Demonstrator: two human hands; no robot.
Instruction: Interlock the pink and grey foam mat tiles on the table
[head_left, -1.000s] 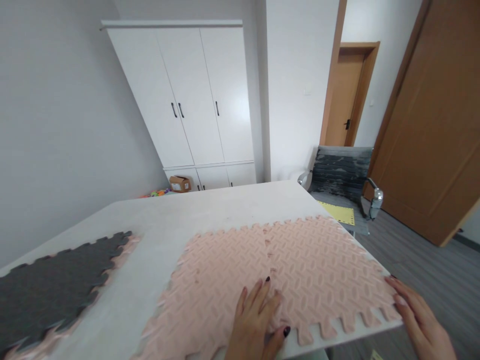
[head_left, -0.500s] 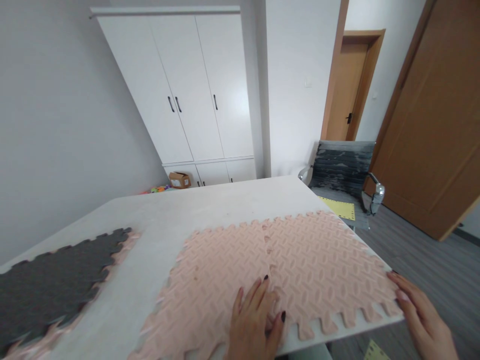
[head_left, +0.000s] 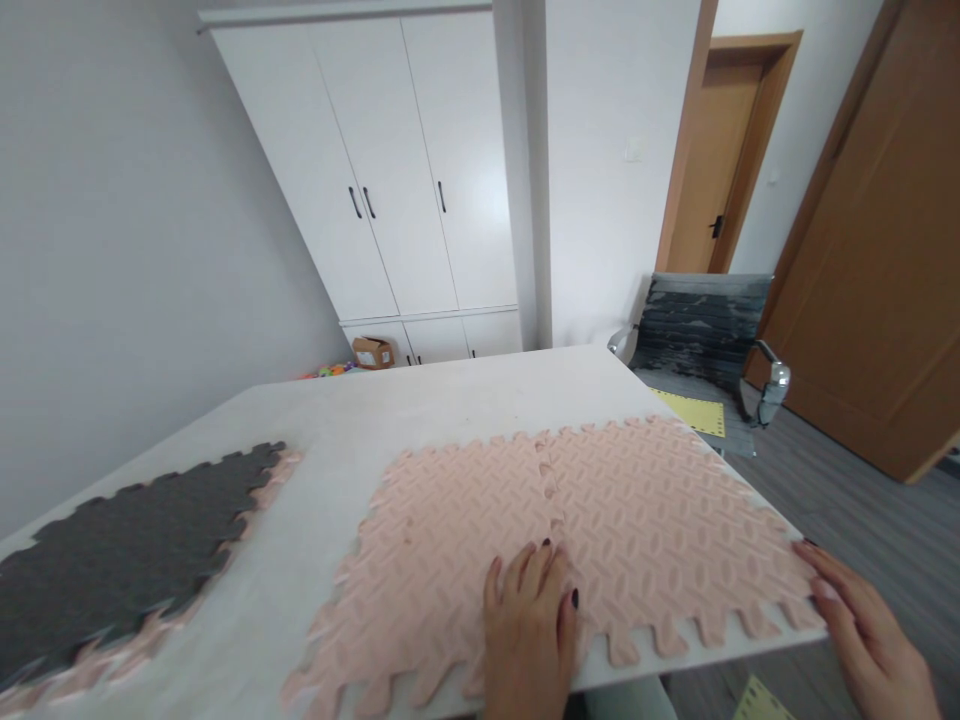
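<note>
- On the pale grey bench (head_left: 420,410), two pink interlocking foam mat tiles (head_left: 637,520) lie joined, near the front right edge.
- Left hand (head_left: 532,625) lies flat, fingers spread, pressing the seam's near end; best to press evenly along the toothed joint.
- Right hand (head_left: 870,635) rests open at the tile's right corner, gripping nothing; it should steady that edge.

Left hand (head_left: 531,620) lies flat on the joined pink foam mats (head_left: 600,520), at their seam. Right hand (head_left: 870,630) touches the mats' right edge. A grey mat stack (head_left: 127,530) lies well apart on the tabletop (head_left: 420,400).
</note>
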